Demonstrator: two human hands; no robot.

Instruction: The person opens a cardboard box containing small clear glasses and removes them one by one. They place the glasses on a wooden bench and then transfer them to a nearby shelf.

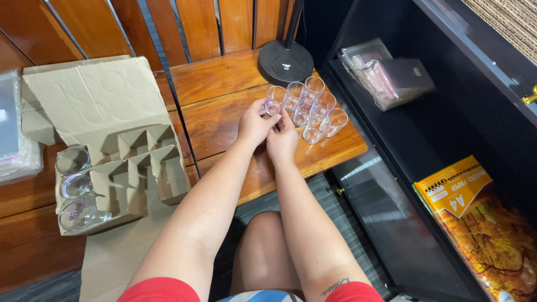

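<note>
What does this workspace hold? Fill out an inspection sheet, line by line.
Surface: wooden table, bare at the near edge.
Job's things: cluster of clear glasses standing upright; both hands meet at the nearest glass.
Clutter: open cardboard box with dividers, three glasses inside.
Grips: left hand and right hand, fingers on the glass.
Cables: nothing seen.
Surroundings: black round stand base; black shelf with plastic packets and a yellow paper pack.
</note>
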